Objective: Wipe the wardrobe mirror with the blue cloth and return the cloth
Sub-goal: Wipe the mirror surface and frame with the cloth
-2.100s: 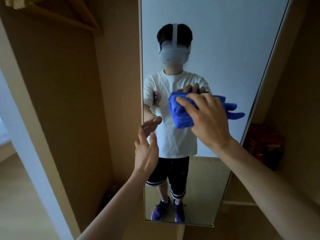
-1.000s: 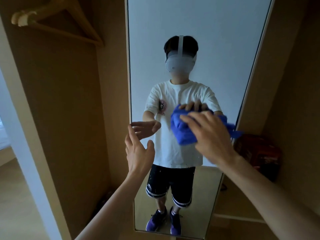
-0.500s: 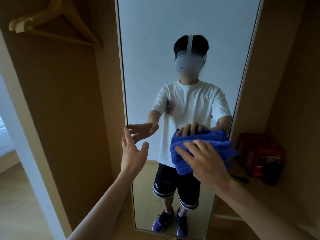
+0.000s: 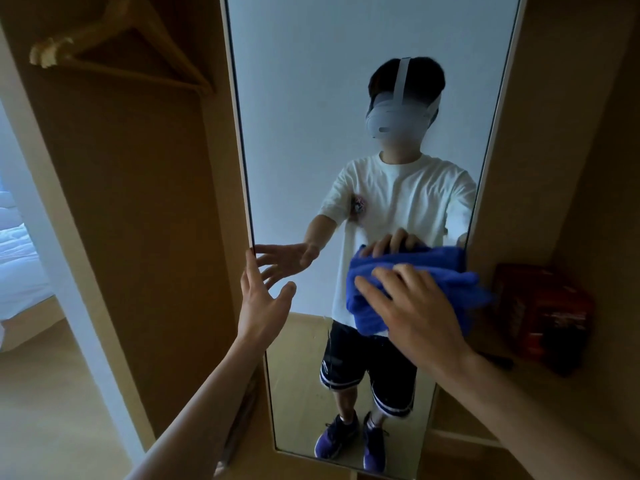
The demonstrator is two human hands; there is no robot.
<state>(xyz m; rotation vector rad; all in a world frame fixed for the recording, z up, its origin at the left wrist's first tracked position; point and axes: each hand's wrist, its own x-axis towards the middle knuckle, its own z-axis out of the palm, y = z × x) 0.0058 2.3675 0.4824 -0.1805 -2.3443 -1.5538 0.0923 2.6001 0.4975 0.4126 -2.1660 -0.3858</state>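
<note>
Two hands busy: right hand (image 4: 420, 315) pressing bunched blue cloth (image 4: 412, 289) on tall wardrobe mirror (image 4: 346, 98), left hand (image 4: 265, 299) open at nine o'clock edge; risk of smearing from loose folds.

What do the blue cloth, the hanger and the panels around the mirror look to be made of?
Blue cloth: soft napped fabric, likely microfibre or terry; it bunches in fuzzy folds under the right hand. Hanger: seemingly pale wood, matte, with thick shaped arms. Panels: light wood-look board, matte; veneer or laminate, cannot tell. Mirror: glass, glossy, clear reflection.
</note>
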